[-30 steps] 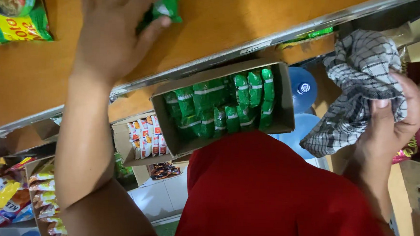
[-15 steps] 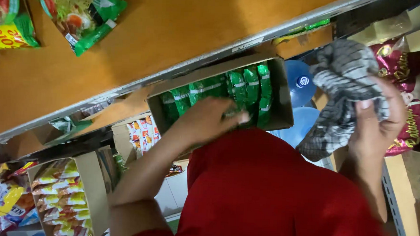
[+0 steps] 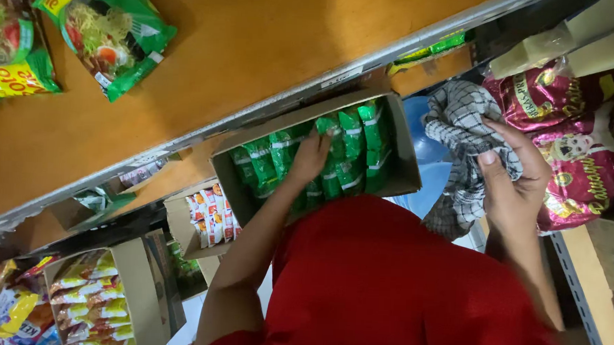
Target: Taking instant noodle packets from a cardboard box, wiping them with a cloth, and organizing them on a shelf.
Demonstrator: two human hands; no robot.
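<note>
Two hands are engaged: left hand [image 3: 312, 154] is pressed, fingers curled, on green packets [image 3: 342, 150] in the cardboard box [image 3: 404, 171]; right hand [image 3: 510, 176] is clamped on a checked cloth [image 3: 461, 117]; a firm pinch is judged needed to lift one packet.

A: Report left hand [image 3: 312, 155] pose.

B: Left arm extended forward from the shoulder, elbow nearly straight, forearm bare. Hand palm-down, fingers spread and lowered; whether the grip is closed cannot be determined.

A: Report right hand [image 3: 514, 178] pose.

B: Right arm bent at the elbow, forearm raised, wrist roughly straight. Fingers curled inward, thumb pressed across the front; grip closed on material. Thumbnail faces the camera.

A: Relation between grips?

B: Well apart, with the torso below and between them.
</note>
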